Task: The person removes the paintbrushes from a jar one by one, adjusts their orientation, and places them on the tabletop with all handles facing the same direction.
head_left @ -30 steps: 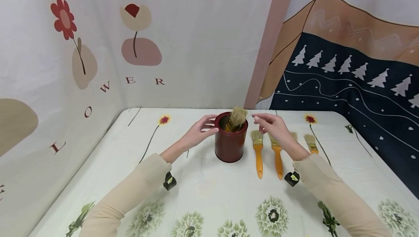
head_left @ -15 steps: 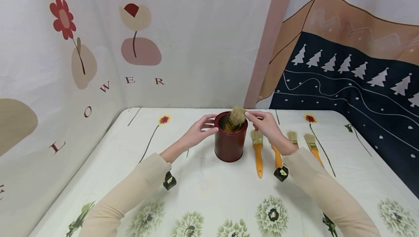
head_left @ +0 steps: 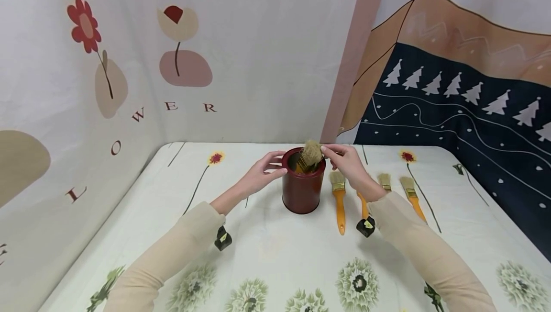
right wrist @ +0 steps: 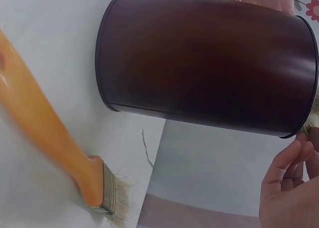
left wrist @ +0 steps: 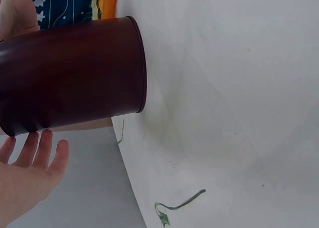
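Observation:
A dark red can (head_left: 303, 195) stands upright on the table. Inside it a paintbrush (head_left: 312, 152) leans with its pale bristles up above the rim; most of its handle is hidden by the can. My left hand (head_left: 263, 173) is at the can's left side, fingers spread and fingertips touching near the rim. At the other side, my right hand (head_left: 347, 162) pinches the edge of the bristles between thumb and fingertips. The right wrist view shows these fingertips (right wrist: 294, 150) close together by the can's mouth.
Several paintbrushes with orange handles lie right of the can: one nearest it (head_left: 340, 202), one partly under the right wrist (head_left: 364, 204), and others farther right (head_left: 411, 192). A flower-print cloth (head_left: 267, 264) covers the table; printed curtains (head_left: 267, 63) hang behind.
My right hand has moved left, from apart beside the can to the bristles of the brush inside it. The left hand and the can have stayed in place.

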The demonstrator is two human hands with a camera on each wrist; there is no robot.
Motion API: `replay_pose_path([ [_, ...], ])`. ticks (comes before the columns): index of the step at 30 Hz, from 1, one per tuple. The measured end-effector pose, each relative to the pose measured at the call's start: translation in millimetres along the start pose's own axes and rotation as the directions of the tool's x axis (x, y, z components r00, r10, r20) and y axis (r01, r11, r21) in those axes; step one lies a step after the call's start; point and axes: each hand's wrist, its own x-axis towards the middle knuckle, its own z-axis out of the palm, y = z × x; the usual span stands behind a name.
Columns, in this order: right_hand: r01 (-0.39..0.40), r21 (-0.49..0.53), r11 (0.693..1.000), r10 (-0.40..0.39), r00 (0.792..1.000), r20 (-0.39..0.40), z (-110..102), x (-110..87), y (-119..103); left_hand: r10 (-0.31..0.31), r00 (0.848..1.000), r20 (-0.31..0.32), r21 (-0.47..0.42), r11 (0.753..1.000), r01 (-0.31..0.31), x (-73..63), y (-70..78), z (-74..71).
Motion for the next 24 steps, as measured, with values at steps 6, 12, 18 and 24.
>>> replay_pose_path([
  [6,0.051,0.063,0.997,-0.051,0.999,-0.012,-2.1,-3.9,-1.3,-0.001,1.0,0.002,0.003,1.0,0.001,0.2,-0.9,0.0],
  [12,0.113,0.072,0.991,-0.111,0.993,-0.03,-4.5,-6.8,-8.7,0.004,1.0,0.002,-0.008,1.0,-0.004,1.3,-1.4,-0.1],
  [18,0.14,0.076,0.987,-0.135,0.989,-0.056,-9.1,-9.0,-17.9,0.002,1.0,-0.005,-0.004,1.0,-0.003,1.4,-0.4,-0.1],
  [24,0.186,0.129,0.974,-0.176,0.981,-0.086,-15.3,-8.5,-25.3,0.003,1.0,-0.009,0.005,1.0,-0.003,1.0,0.1,0.2],
])
